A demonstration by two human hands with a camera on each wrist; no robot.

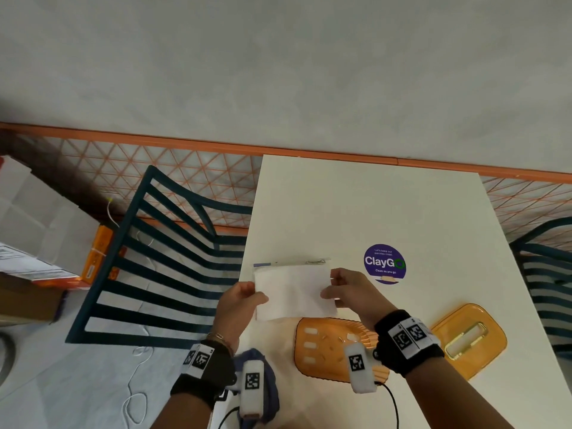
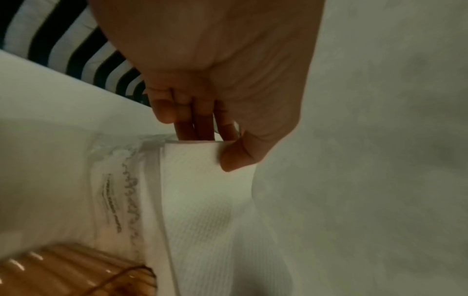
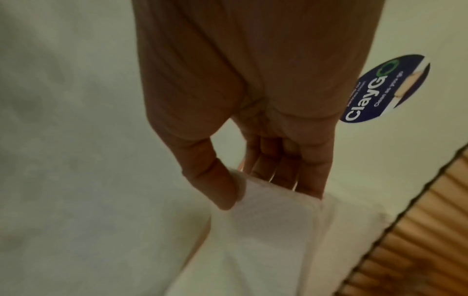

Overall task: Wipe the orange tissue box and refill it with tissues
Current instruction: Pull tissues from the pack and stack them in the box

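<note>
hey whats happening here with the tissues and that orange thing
A person holds a stack of white tissues above a white table, the left hand pinching one end and the right hand the other. The orange tissue box lies open just below, with its orange lid set aside to the right. A blue cloth sits near the left wrist. The box is not refilled yet.

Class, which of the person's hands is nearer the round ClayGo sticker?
Right. The right hand is just beside the ClayGo sticker; the left hand is across the tissue stack.
</note>
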